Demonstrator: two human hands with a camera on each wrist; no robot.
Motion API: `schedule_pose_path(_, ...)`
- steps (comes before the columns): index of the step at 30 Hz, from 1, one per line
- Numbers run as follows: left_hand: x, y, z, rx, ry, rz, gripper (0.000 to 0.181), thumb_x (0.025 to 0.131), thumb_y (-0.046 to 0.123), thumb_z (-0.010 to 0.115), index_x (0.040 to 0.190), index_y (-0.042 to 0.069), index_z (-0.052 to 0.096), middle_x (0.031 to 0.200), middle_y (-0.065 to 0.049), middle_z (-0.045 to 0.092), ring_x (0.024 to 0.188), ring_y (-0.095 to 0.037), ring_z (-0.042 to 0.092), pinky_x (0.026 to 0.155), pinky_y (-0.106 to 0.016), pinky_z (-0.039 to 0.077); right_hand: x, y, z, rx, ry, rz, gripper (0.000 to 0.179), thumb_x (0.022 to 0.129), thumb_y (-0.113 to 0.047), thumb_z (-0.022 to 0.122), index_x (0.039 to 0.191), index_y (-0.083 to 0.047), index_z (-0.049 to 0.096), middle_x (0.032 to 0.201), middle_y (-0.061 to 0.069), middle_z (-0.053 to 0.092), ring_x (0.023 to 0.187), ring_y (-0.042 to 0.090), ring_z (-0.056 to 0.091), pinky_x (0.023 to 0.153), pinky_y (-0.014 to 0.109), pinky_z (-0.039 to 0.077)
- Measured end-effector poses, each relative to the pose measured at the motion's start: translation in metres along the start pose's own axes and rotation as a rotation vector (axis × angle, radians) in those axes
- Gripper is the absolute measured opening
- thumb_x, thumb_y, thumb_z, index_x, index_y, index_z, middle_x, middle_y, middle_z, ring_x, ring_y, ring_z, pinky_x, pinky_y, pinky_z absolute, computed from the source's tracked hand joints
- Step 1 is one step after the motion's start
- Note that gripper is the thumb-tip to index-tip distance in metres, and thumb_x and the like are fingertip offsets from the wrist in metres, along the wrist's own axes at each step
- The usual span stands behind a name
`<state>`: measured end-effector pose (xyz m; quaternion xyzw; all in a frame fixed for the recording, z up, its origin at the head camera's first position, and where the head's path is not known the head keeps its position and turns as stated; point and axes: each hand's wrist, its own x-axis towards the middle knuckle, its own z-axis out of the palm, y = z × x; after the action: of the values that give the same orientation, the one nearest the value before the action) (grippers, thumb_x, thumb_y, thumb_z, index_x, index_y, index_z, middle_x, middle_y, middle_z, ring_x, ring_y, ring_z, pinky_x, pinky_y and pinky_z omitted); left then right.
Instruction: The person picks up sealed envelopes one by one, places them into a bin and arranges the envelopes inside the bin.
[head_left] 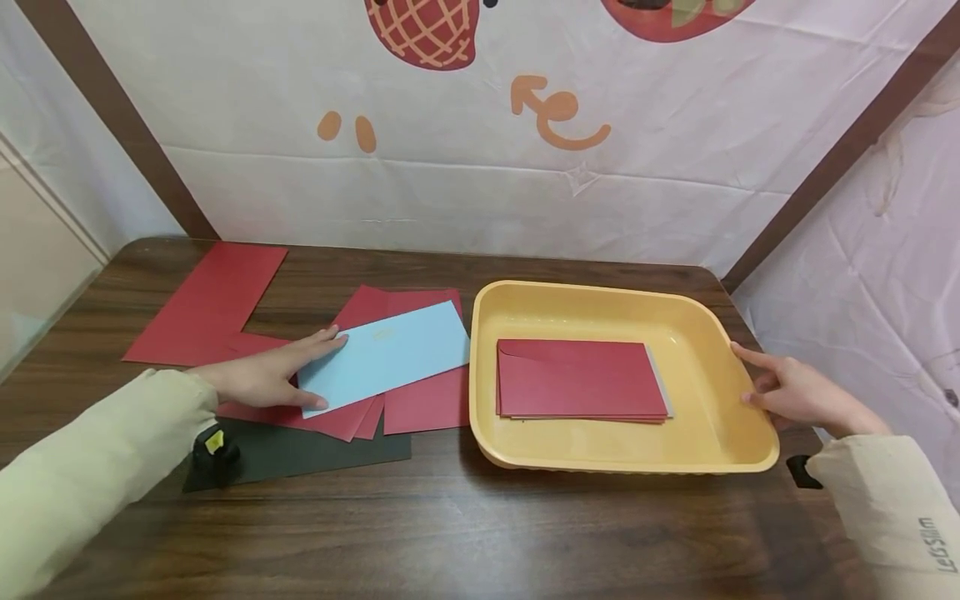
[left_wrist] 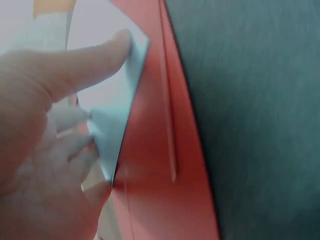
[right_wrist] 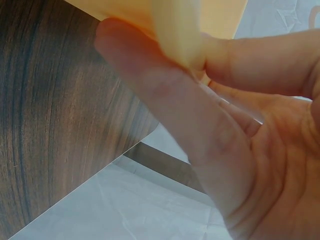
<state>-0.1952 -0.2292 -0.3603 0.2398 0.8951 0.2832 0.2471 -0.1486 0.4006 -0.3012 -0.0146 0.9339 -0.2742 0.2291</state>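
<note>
My left hand holds a light blue envelope by its left end. Its thumb lies across the envelope's face in the left wrist view, with the other fingers along the far edge. Several red envelopes are spread under and around the blue one. At the right, my right hand grips the right rim of a yellow plastic tray. The right wrist view shows that rim pinched between thumb and fingers. Inside the tray lies a stack of red envelopes, with a pale edge sticking out at its right.
A dark green sheet lies on the wooden table, partly beneath the red envelopes. Farther back on the left rests another large red envelope. A printed white cloth hangs behind the table's far edge.
</note>
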Motion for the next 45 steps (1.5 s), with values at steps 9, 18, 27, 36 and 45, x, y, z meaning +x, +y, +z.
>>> schedule_pose_path(9, 0.001, 0.001, -0.010, -0.065, -0.110, -0.029, 0.093, 0.077, 0.009, 0.075, 0.153, 0.013, 0.021, 0.160, -0.018, -0.001, 0.141, -0.050, 0.005, 0.107, -0.063, 0.025, 0.000, 0.001, 0.001, -0.007, 0.005, 0.000, 0.080, 0.091, -0.004, 0.061, 0.149, 0.006, 0.007, 0.084, 0.011, 0.069, 0.068, 0.020, 0.068, 0.061, 0.033, 0.057)
schedule_pose_path(18, -0.003, 0.008, -0.005, -0.006, -0.047, -0.008, 0.089, 0.076, 0.000, 0.073, 0.151, 0.010, 0.027, 0.160, -0.020, 0.005, 0.141, -0.049, 0.011, 0.103, -0.060, 0.034, 0.001, 0.001, 0.001, -0.016, 0.009, -0.012, 0.080, 0.091, -0.005, 0.062, 0.149, 0.007, 0.008, 0.083, 0.010, 0.068, 0.067, 0.018, 0.068, 0.061, 0.032, 0.057)
schedule_pose_path(27, -0.004, 0.024, 0.000, 0.102, 0.428, -0.302, 0.066, 0.087, 0.039, 0.065, 0.118, -0.016, 0.046, 0.105, -0.030, 0.048, 0.090, -0.036, 0.047, 0.064, -0.038, 0.044, 0.001, 0.002, 0.000, -0.014, 0.009, -0.009, 0.080, 0.091, -0.004, 0.061, 0.149, 0.007, 0.007, 0.085, 0.011, 0.069, 0.069, 0.020, 0.068, 0.061, 0.033, 0.057)
schedule_pose_path(36, 0.000, 0.028, 0.007, 0.088, 0.284, -0.502, 0.107, 0.065, 0.066, 0.075, 0.111, -0.021, 0.032, 0.106, -0.035, 0.040, 0.077, -0.032, 0.051, 0.058, -0.034, 0.045, 0.001, 0.002, 0.000, -0.016, 0.009, -0.015, 0.080, 0.090, -0.004, 0.062, 0.148, 0.007, 0.009, 0.084, 0.010, 0.068, 0.068, 0.019, 0.068, 0.061, 0.033, 0.057)
schedule_pose_path(45, 0.006, 0.030, 0.008, 0.131, 0.266, -0.526, 0.119, 0.062, 0.060, 0.080, 0.122, -0.027, 0.027, 0.098, -0.032, 0.052, 0.073, -0.032, 0.056, 0.057, -0.036, 0.047, 0.001, 0.002, 0.000, -0.029, 0.013, -0.022, 0.079, 0.090, -0.005, 0.062, 0.148, 0.008, 0.009, 0.084, 0.011, 0.069, 0.068, 0.018, 0.068, 0.061, 0.032, 0.057)
